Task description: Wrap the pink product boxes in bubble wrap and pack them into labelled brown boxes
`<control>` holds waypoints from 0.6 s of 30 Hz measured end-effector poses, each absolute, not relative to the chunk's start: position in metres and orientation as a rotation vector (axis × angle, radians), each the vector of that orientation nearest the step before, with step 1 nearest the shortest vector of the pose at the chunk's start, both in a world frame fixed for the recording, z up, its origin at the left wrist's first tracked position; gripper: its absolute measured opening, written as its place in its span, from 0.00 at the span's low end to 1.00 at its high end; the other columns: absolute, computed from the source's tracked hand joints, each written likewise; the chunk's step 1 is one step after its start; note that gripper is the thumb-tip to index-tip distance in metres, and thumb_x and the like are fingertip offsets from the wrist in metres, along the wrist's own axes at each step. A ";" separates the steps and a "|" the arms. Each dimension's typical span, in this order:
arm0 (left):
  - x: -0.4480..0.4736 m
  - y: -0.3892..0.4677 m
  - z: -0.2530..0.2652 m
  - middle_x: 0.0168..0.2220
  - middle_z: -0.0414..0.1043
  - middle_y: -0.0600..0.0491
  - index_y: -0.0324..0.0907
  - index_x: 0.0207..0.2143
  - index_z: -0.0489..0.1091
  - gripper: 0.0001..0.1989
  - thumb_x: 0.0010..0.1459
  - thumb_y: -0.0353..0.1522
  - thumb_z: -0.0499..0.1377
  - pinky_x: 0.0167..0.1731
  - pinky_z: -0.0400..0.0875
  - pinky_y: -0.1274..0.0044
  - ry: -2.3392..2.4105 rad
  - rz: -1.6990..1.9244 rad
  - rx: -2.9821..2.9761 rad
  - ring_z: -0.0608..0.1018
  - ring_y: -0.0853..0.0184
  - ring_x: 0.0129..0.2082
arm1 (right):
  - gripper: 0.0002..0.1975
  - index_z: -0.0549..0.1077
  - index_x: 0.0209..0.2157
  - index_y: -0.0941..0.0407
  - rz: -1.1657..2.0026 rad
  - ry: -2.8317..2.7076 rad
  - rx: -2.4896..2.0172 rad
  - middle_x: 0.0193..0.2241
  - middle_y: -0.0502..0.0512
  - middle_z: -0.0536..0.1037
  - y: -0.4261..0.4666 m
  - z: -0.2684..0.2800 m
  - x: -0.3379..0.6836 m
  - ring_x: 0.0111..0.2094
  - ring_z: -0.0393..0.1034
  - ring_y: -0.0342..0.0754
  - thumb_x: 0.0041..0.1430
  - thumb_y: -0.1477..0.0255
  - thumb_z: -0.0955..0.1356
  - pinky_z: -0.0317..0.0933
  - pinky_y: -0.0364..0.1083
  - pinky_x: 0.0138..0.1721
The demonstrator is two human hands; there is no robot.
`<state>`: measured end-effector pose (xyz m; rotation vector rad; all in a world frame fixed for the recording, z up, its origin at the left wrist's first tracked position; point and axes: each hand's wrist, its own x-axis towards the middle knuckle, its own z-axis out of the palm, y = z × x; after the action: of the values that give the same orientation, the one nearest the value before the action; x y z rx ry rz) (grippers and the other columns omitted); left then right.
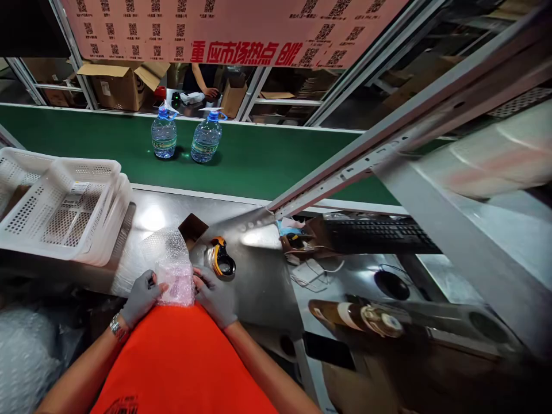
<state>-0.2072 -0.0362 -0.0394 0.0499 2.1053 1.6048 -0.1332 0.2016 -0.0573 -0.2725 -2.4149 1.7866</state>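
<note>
Both hands wear grey gloves with bare fingertips. My left hand (143, 293) grips the left edge of a pink package in bubble wrap (176, 283), thumb on top. On the opposite edge, my right hand (214, 294) has its fingers closed around the package's side. A loose flap of clear bubble wrap (166, 246) spreads from the package over the metal table. What the wrap encloses is too blurred to name. Just beyond my right hand lies a tape dispenser (222, 257), orange and black. A small brown box (192, 229) sits behind the package.
White perforated baskets (92, 167) are stacked at the left of the steel table (254, 287). Beyond it runs a green conveyor belt (267, 155) carrying two water jugs (164, 138). A metal post crosses at right, near a keyboard (383, 233). A co-worker's hand (210, 92) shows behind the belt.
</note>
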 end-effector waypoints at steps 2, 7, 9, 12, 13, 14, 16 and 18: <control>-0.207 -0.037 -0.037 0.25 0.59 0.61 0.46 0.28 0.58 0.24 0.49 0.50 0.68 0.30 0.56 0.78 2.086 1.583 0.045 0.61 0.70 0.28 | 0.14 0.85 0.48 0.51 1.766 -2.387 -0.236 0.51 0.60 0.86 0.205 -0.053 -0.136 0.54 0.80 0.57 0.73 0.62 0.69 0.73 0.55 0.59; -0.207 -0.038 -0.037 0.26 0.59 0.61 0.46 0.29 0.60 0.25 0.47 0.49 0.71 0.30 0.57 0.78 2.028 1.612 0.057 0.61 0.71 0.28 | 0.14 0.82 0.38 0.52 1.632 -2.419 -0.127 0.38 0.58 0.84 0.212 -0.050 -0.143 0.42 0.78 0.55 0.75 0.62 0.67 0.72 0.54 0.49; -0.206 -0.039 -0.039 0.26 0.59 0.62 0.46 0.30 0.60 0.26 0.47 0.49 0.71 0.29 0.56 0.79 2.001 1.633 0.023 0.61 0.72 0.27 | 0.15 0.78 0.35 0.52 1.573 -2.440 -0.102 0.37 0.57 0.82 0.214 -0.057 -0.141 0.40 0.77 0.54 0.77 0.64 0.66 0.71 0.53 0.47; -0.203 -0.043 -0.045 0.24 0.59 0.64 0.47 0.32 0.60 0.26 0.48 0.49 0.71 0.27 0.56 0.79 1.943 1.650 -0.038 0.61 0.72 0.25 | 0.14 0.75 0.36 0.53 1.413 -2.493 -0.023 0.36 0.57 0.80 0.216 -0.074 -0.130 0.39 0.75 0.53 0.77 0.67 0.63 0.69 0.51 0.43; -0.203 -0.044 -0.047 0.24 0.60 0.63 0.46 0.32 0.60 0.26 0.48 0.50 0.71 0.27 0.57 0.79 1.933 1.660 -0.046 0.61 0.72 0.25 | 0.13 0.74 0.37 0.53 1.355 -2.516 0.025 0.36 0.57 0.80 0.217 -0.079 -0.125 0.38 0.75 0.52 0.77 0.68 0.62 0.69 0.50 0.41; -0.202 -0.045 -0.050 0.25 0.61 0.63 0.46 0.32 0.61 0.25 0.48 0.50 0.71 0.28 0.58 0.79 1.932 1.670 -0.044 0.62 0.72 0.26 | 0.13 0.74 0.37 0.53 1.307 -2.535 0.083 0.36 0.57 0.80 0.218 -0.083 -0.121 0.38 0.75 0.52 0.76 0.70 0.62 0.68 0.50 0.40; -0.201 -0.046 -0.054 0.27 0.64 0.61 0.45 0.32 0.62 0.25 0.48 0.50 0.71 0.30 0.60 0.78 1.951 1.691 -0.026 0.63 0.71 0.28 | 0.12 0.73 0.37 0.53 1.267 -2.580 0.217 0.35 0.56 0.79 0.221 -0.086 -0.115 0.37 0.75 0.51 0.76 0.71 0.61 0.67 0.48 0.38; -0.201 -0.045 -0.056 0.27 0.64 0.60 0.45 0.32 0.63 0.26 0.50 0.52 0.70 0.31 0.61 0.78 1.995 1.692 -0.013 0.64 0.70 0.29 | 0.11 0.73 0.38 0.53 1.315 -2.642 0.343 0.36 0.56 0.79 0.225 -0.082 -0.113 0.38 0.75 0.51 0.77 0.71 0.62 0.68 0.48 0.40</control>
<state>-0.2014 -0.0448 -0.0564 -0.0130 1.9954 1.6921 -0.1127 0.2252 -0.0817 0.3426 -2.6422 1.3155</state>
